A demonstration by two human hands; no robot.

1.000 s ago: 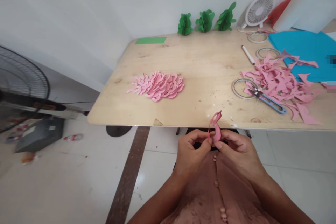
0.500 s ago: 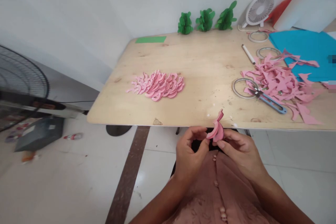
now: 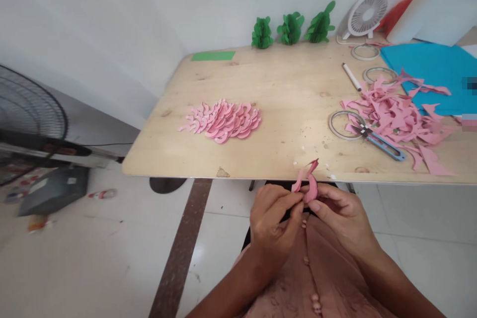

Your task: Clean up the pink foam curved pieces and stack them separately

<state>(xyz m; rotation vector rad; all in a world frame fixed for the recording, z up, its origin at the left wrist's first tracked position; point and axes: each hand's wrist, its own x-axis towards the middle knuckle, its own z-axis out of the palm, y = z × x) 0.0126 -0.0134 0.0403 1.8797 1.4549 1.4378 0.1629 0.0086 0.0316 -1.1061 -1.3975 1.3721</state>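
Both my hands pinch a small cluster of curved pink paper pieces in front of the table's near edge. My left hand has its fingertips closed on the cluster's left and lower side. From the right, my right hand grips its lower part between thumb and fingers. The upper end of the pieces curls upward and stands free. Beyond my hands, a pile of cut pink paper pieces lies on the wooden table.
On the right lie pink paper scraps, blue thread snips, tape rolls, a white marker and blue sheets. Green paper shapes and a small white fan stand against the wall. A floor fan is at left.
My left hand has shifted right and turned, so its fingers now pinch closer to my right hand. The pink pieces have spread apart at the top. My right hand stays nearly still.
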